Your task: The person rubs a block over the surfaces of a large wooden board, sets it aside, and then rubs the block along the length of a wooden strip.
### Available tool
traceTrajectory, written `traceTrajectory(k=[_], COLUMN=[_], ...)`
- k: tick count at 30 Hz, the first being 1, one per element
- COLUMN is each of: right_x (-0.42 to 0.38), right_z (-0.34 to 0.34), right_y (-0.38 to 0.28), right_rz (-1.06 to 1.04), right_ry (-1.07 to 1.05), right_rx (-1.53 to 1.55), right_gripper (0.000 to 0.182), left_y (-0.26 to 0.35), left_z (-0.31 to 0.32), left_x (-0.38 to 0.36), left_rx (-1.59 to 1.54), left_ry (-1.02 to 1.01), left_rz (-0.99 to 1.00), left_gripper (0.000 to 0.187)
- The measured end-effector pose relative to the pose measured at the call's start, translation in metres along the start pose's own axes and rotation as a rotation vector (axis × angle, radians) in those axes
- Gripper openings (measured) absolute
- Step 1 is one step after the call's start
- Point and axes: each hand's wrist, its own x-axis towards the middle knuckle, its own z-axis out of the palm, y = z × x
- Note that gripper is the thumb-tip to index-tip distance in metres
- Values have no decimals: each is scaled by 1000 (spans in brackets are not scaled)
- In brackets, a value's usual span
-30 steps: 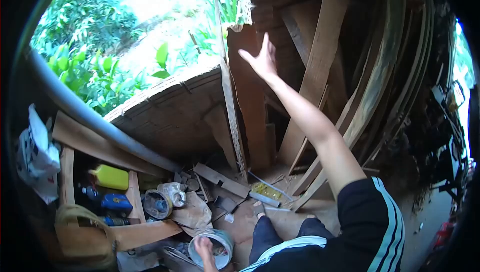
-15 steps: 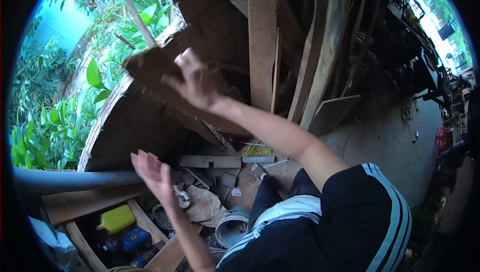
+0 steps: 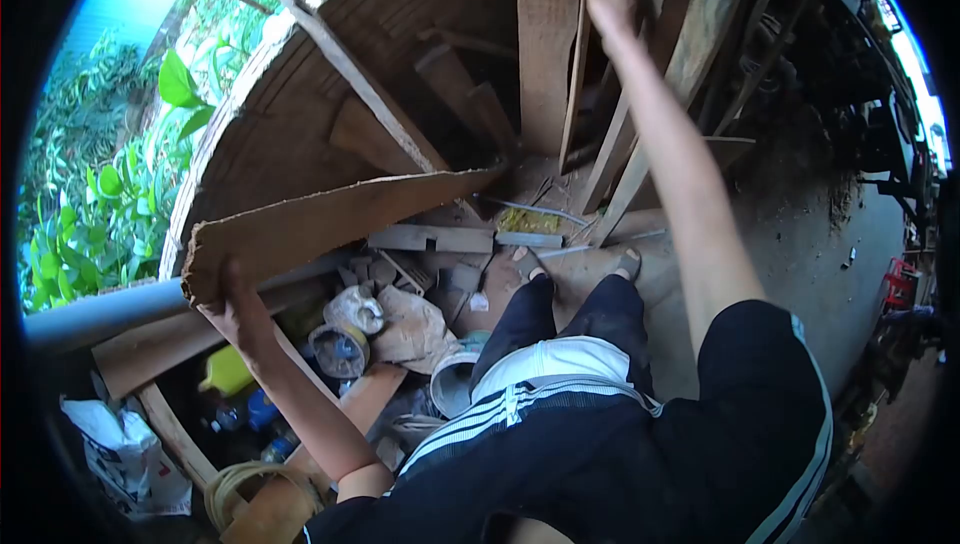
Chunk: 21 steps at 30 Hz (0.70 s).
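Observation:
My left hand (image 3: 232,309) is closed on the near left end of a wooden board (image 3: 340,219) with a rough, bark-like edge. The board slants up and rightward from it, its far end close to the upright planks. High up, my right hand (image 3: 615,9) is stretched out with its fingers apart, right beside a thin upright strip of wood (image 3: 577,74). A wide plank (image 3: 548,54) stands just left of that strip. More planks (image 3: 705,29) lean to the right of the hand.
A large curved wooden slab (image 3: 270,104) stands behind the held board, with a narrow stick (image 3: 350,69) slanting across it. Below are a bucket (image 3: 455,384), a yellow jug (image 3: 227,371), a white bag (image 3: 125,454) and wood offcuts. A grey pipe (image 3: 120,319) runs at left.
My left hand now grips the board's end, and the board has swung lower and nearer. My right hand has gone from over the board up and right to the upright planks.

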Motion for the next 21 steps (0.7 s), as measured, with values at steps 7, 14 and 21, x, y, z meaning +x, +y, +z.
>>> traceTrajectory(k=[7,14,21], right_x=[53,-40,-104], right_z=[-17,-67,-92], right_y=[91,14,-5], right_rz=[-391,15,56], right_ry=[-230,-211,-404], right_rx=[-372,-15,433], right_gripper=[66,27,36], left_y=[0,5,13], left_z=[3,14,35], left_x=[1,-3,-17], left_rx=[-34,-311,-646], left_ry=[-9,-220,-513], left_rz=[16,-69,5], left_gripper=[37,39,22])
